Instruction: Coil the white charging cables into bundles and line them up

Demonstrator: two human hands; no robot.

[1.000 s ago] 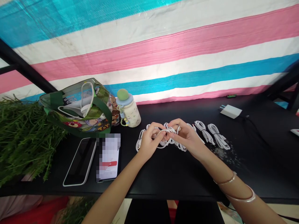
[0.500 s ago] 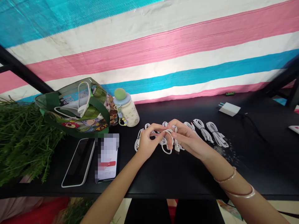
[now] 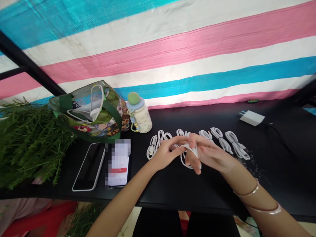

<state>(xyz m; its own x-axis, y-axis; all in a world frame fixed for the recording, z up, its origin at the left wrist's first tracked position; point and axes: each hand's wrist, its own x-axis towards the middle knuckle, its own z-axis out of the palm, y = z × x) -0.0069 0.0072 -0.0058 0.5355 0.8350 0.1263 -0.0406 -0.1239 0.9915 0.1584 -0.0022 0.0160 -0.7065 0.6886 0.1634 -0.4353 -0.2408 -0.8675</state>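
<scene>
A white charging cable point(image 3: 183, 160), looped in a loose coil, is held up between my two hands over the black table. My left hand point(image 3: 166, 154) is closed, its thumb and fingers pinching one side of the coil. On the other side my right hand point(image 3: 214, 152) is closed on the same cable, with some of its fingers curled down through or behind the loop. Part of the coil is hidden by the fingers. Just behind the hands lies a row of several bundled white cables, among them a bundle point(image 3: 152, 147) at the left end and one point(image 3: 237, 144) at the right end.
A white charger plug point(image 3: 252, 118) lies at the back right. To the left are two phones point(image 3: 89, 166) point(image 3: 119, 164), a cream bottle point(image 3: 143, 120), a see-through green bag point(image 3: 98, 121) and leafy plants point(image 3: 32, 141). A striped sheet point(image 3: 172, 59) hangs behind the table.
The view has shifted, so most things stand a little farther right. My right hand's fingers have turned and curled further around the cable, while my left hand keeps its pinch.
</scene>
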